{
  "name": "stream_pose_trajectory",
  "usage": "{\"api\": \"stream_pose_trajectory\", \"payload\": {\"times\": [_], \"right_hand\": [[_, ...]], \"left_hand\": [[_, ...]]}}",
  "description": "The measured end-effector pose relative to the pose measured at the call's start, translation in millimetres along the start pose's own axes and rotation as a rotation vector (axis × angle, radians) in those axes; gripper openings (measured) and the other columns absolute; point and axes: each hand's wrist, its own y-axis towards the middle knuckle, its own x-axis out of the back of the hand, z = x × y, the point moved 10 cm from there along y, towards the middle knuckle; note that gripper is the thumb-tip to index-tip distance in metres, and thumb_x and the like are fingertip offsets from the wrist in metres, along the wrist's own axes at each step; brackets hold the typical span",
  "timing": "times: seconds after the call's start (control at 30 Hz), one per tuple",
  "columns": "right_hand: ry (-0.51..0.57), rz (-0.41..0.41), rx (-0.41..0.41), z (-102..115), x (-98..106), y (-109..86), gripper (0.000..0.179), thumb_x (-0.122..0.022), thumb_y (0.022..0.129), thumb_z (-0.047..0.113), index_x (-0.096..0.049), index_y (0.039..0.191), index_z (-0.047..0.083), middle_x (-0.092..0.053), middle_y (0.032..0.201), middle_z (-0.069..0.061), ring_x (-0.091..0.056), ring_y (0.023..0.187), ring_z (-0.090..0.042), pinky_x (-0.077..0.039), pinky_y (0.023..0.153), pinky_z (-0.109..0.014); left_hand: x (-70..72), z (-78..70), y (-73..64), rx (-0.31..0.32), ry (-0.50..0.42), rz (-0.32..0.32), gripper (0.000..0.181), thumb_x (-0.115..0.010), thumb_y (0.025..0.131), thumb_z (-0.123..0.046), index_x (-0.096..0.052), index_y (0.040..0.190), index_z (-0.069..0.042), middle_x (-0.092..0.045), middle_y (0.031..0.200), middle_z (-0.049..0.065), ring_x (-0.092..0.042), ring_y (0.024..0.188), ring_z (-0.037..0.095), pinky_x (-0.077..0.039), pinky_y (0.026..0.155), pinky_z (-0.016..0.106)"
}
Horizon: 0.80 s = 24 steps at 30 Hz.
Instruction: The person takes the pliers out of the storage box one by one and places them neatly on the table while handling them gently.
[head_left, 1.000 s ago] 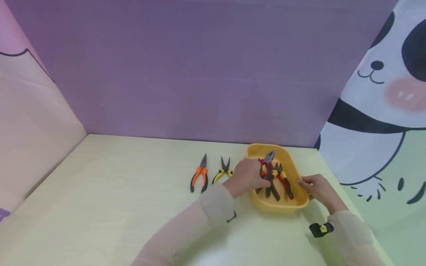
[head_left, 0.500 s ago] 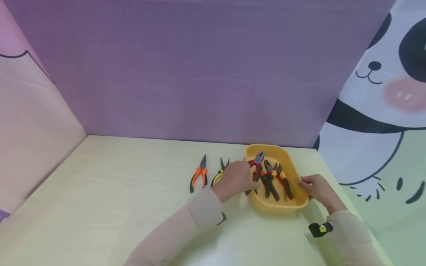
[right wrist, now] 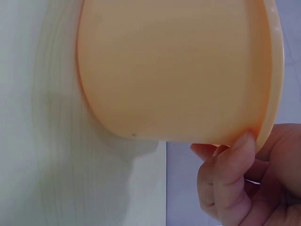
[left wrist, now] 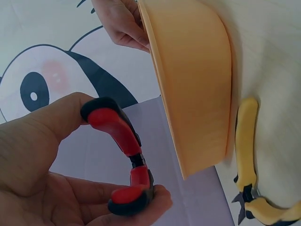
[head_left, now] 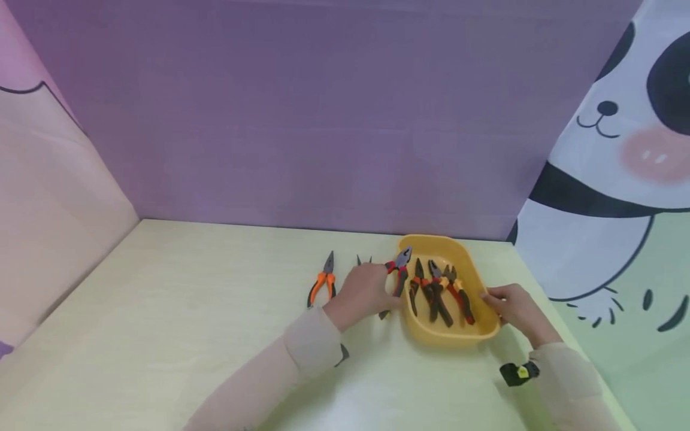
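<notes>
My left hand (head_left: 362, 294) holds red-and-black combination pliers (head_left: 401, 263) by the handles, just at the left rim of the yellow plastic bin (head_left: 450, 341). In the left wrist view, thumb and fingers span the two spread handles (left wrist: 113, 127), above the table. My right hand (head_left: 520, 308) pinches the bin's right rim, thumb on one side and fingers curled on the other, as the right wrist view also shows. Inside the bin lie several pliers (head_left: 462, 296) with dark, red and orange handles, some overlapping.
Orange-and-black long-nose pliers (head_left: 325, 280) lie on the table left of my left hand. Yellow-handled pliers (left wrist: 245, 146) lie beside the bin, mostly hidden by my hand in the head view. A purple wall backs the table, and a panda-printed wall stands at right.
My left hand has carried the red-and-black pliers leftward from over the bin to its left rim, uncovering the pliers inside. My right hand stays on the rim.
</notes>
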Motion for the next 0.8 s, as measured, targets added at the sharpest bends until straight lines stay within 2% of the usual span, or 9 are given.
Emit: {"api": "stream_pose_trajectory", "payload": {"times": [0.17, 0.4, 0.63, 0.8], "right_hand": [[-0.003, 0.004, -0.018, -0.7, 0.4, 0.8, 0.040, -0.050, 0.098, 0.019, -0.054, 0.120, -0.014, -0.068, 0.091, -0.017, -0.061, 0.065, -0.015, -0.053, 0.060, -0.032], [-0.005, 0.003, -0.012, -0.9, 0.0, 1.0, 0.038, -0.050, 0.097, 0.016, -0.055, 0.119, -0.014, -0.067, 0.086, -0.014, -0.060, 0.064, -0.016, -0.052, 0.059, -0.032], [-0.004, 0.002, -0.005, -0.5, -0.6, 1.0, 0.038, -0.050, 0.097, 0.017, -0.055, 0.119, -0.014, -0.068, 0.088, -0.015, -0.060, 0.064, -0.015, -0.052, 0.059, -0.032], [-0.010, 0.001, 0.004, 0.5, -0.9, 0.7, 0.038, -0.050, 0.097, 0.016, -0.055, 0.119, -0.014, -0.068, 0.089, -0.016, -0.060, 0.065, -0.015, -0.052, 0.060, -0.032]], "left_hand": [[3.0, 14.4, -1.8, 0.047, 0.001, -0.009, 0.038, -0.076, 0.076, -0.039, -0.053, 0.062, -0.012, -0.045, 0.050, -0.004, -0.042, 0.047, 0.010, -0.032, 0.045, 0.022], [5.9, 34.9, -5.6, 0.111, -0.065, -0.013, 0.033, -0.077, 0.075, -0.033, -0.054, 0.068, -0.011, -0.052, 0.057, -0.001, -0.044, 0.051, 0.012, -0.033, 0.048, 0.024], [12.8, 50.3, -9.0, 0.100, -0.021, -0.066, 0.033, -0.077, 0.073, -0.033, -0.055, 0.061, -0.012, -0.048, 0.054, -0.002, -0.044, 0.049, 0.012, -0.035, 0.044, 0.024], [13.1, 63.1, -11.4, 0.134, -0.024, -0.050, 0.033, -0.076, 0.074, -0.032, -0.056, 0.062, -0.010, -0.048, 0.052, -0.003, -0.046, 0.047, 0.012, -0.036, 0.048, 0.024]]}}
